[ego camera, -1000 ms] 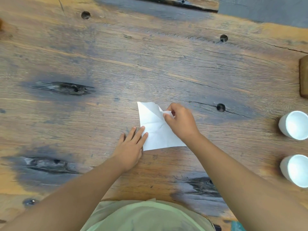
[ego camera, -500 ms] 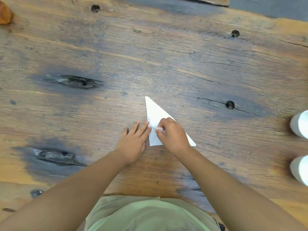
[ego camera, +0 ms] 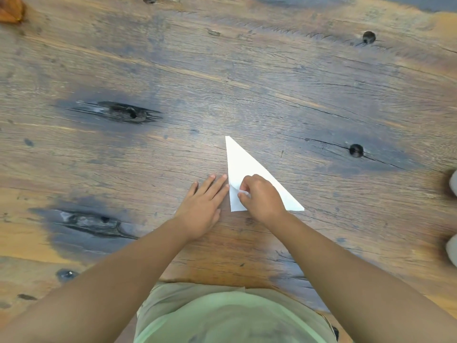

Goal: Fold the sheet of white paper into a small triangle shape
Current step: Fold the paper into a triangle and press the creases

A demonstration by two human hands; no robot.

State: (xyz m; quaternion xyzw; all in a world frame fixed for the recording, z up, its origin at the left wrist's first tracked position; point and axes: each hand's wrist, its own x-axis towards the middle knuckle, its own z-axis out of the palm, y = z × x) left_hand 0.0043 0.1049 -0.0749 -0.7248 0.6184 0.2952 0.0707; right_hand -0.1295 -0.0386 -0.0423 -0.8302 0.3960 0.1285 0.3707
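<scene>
The white paper [ego camera: 243,164] lies on the wooden table as a flat folded triangle, its sharp tip pointing away from me. My right hand [ego camera: 262,196] rests on its near part and pinches a small corner of the paper between thumb and fingertips. My left hand [ego camera: 204,204] lies flat on the table, fingers apart, with its fingertips touching the paper's left edge. The near middle of the triangle is hidden under my right hand.
Two white cups [ego camera: 452,184] [ego camera: 451,248] sit at the right edge, only partly in view. An orange-brown object [ego camera: 11,11] lies at the far left corner. The weathered tabletop [ego camera: 247,78] has dark knots and small round holes.
A second ago my right hand was carrying the paper's far right corner over; the flap now lies flat, giving a triangle. The view has shifted right, so the cups sit further out of frame.
</scene>
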